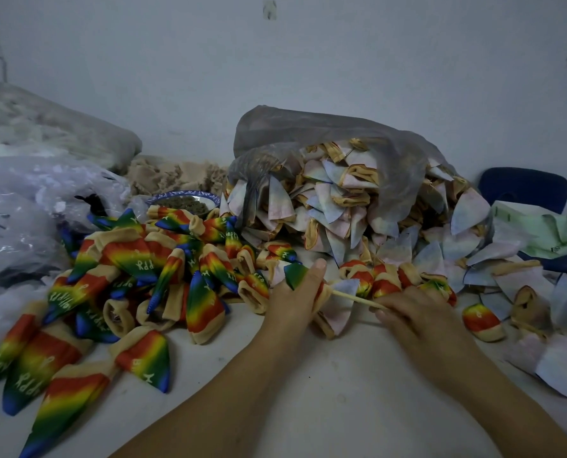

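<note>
My left hand [295, 292] grips a cone-shaped fabric piece [297, 274], rainbow coloured with a tan rim, partly turned so its pale inside [340, 300] shows. My right hand [414, 312] pinches a thin wooden stick [354, 298] whose far end goes into that piece. A heap of rainbow pieces printed "HAPPY" [136, 285] covers the white table [325, 391] to the left. A pile of pale inside-out pieces [344, 206] spills from a grey plastic bag [308, 133] behind my hands.
A blue-rimmed bowl [183, 201] of dark bits stands behind the rainbow heap. Clear plastic bags [27, 209] and a stuffing sack [44, 127] fill the left. Tan fabric [173, 175] lies at the wall. A blue chair [523, 188] and green cloth [546, 229] are at right.
</note>
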Demonstrator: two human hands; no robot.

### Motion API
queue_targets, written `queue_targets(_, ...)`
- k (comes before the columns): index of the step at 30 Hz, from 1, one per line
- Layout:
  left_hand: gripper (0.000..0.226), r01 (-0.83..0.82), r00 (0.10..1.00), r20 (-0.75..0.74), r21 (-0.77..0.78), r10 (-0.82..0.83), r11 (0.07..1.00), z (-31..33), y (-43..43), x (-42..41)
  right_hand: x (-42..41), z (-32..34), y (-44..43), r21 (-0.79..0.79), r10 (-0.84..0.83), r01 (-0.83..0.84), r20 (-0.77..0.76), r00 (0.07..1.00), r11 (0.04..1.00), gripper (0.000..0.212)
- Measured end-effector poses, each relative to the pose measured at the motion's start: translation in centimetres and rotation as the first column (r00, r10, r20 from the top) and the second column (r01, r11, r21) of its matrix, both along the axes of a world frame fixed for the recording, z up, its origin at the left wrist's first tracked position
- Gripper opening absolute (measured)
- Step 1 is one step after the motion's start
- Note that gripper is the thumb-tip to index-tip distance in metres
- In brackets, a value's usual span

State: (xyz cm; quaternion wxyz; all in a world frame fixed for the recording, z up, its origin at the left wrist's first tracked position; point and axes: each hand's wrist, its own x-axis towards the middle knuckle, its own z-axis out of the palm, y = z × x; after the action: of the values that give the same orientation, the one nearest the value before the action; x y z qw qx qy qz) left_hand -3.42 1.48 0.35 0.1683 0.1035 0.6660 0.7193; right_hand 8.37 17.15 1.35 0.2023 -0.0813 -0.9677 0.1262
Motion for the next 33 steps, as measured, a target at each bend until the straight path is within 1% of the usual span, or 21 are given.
queue_targets(1,0.108,0.01,1.0,0.002,0.016,-0.01,1.0,-0.2,0.1,-0.1,0.1,0.0,0.0,-0.016,0.026,-0.026,0.016,1.0,1.0,0.017)
queue_targets(2,0.088,0.003,1.0,0.009,0.023,-0.003,1.0,-0.3,0.2,-0.2,0.2,0.1,-0.2,-0.05,0.059,-0.057,0.035,0.998,0.997,0.017)
queue_targets(3,0.061,-0.025,1.0,0.002,0.031,0.025,0.999,-0.5,0.2,-0.4,0.3,0.1,-0.6,-0.089,0.091,-0.087,0.043,0.995,0.992,0.017)
queue_targets(4,0.042,-0.038,0.999,-0.002,0.034,0.038,0.999,-0.4,0.2,-0.4,0.4,0.3,-1.2,-0.123,0.106,-0.1,0.05,0.993,0.987,0.017)
queue_targets(5,0.043,-0.045,0.999,-0.011,0.039,0.046,0.998,-0.3,0.2,-0.4,0.4,0.3,-1.7,-0.147,0.114,-0.106,0.052,0.992,0.984,0.018)
queue_targets(6,0.052,-0.062,0.998,-0.003,0.027,0.062,0.998,-0.1,0.2,-0.2,0.3,0.3,-2.2,-0.156,0.111,-0.102,0.052,0.992,0.982,0.027)
queue_targets(8,0.055,-0.113,0.994,0.01,0.041,0.113,0.993,0.2,0.3,-0.1,0.3,0.2,-3.0,-0.16,0.094,-0.087,0.038,0.995,0.983,0.04)
queue_targets(10,0.056,-0.139,0.99,0.02,0.07,0.138,0.988,0.5,0.3,0.0,0.1,-0.1,-3.8,-0.209,0.063,-0.058,0.016,0.998,0.976,0.037)
queue_targets(13,0.049,-0.163,0.986,0.031,0.055,0.162,0.985,0.6,0.3,-0.3,-0.3,-0.9,-5.7,-0.39,-0.014,0.017,0.011,1.0,0.92,0.022)
queue_targets(16,0.04,-0.158,0.987,0.045,0.03,0.156,0.987,0.7,0.3,-0.4,-0.7,-1.9,-7.3,-0.536,-0.069,0.085,0.051,0.996,0.84,0.027)
queue_targets(18,0.04,-0.167,0.986,0.015,0.012,0.167,0.986,0.5,0.3,-0.4,-0.9,-2.2,-7.4,-0.566,-0.063,0.093,0.072,0.995,0.819,0.027)
queue_targets(21,0.05,-0.178,0.984,-0.014,0.009,0.179,0.984,-0.3,0.3,-0.3,-0.8,-1.9,-6.6,-0.506,-0.028,0.081,0.112,0.993,0.859,0.025)
queue_targets(25,0.066,-0.153,0.988,0.041,0.028,0.152,0.988,-0.3,0.2,-0.3,-0.4,-0.8,-4.8,-0.299,0.013,0.019,0.105,0.994,0.954,0.03)
queue_targets(27,0.06,-0.17,0.983,0.076,0.054,0.166,0.984,-0.2,0.1,-0.3,-0.2,-0.1,-3.6,-0.228,0.016,0.003,0.081,0.997,0.974,0.041)
queue_targets(29,0.045,-0.189,0.979,0.105,0.117,0.177,0.975,-0.3,0.2,-0.3,0.2,0.5,-2.7,-0.144,0.006,0.003,0.065,0.998,0.99,0.05)
queue_targets(31,0.039,-0.166,0.981,0.124,0.14,0.149,0.976,-0.4,0.2,-0.4,0.6,1.1,-2.3,-0.088,0.011,-0.006,0.049,0.999,0.996,0.042)
queue_targets(33,0.036,-0.151,0.978,0.159,0.113,0.132,0.982,-0.7,0.4,-0.4,0.7,1.7,-2.4,-0.056,0.015,-0.011,0.063,0.998,0.998,0.033)
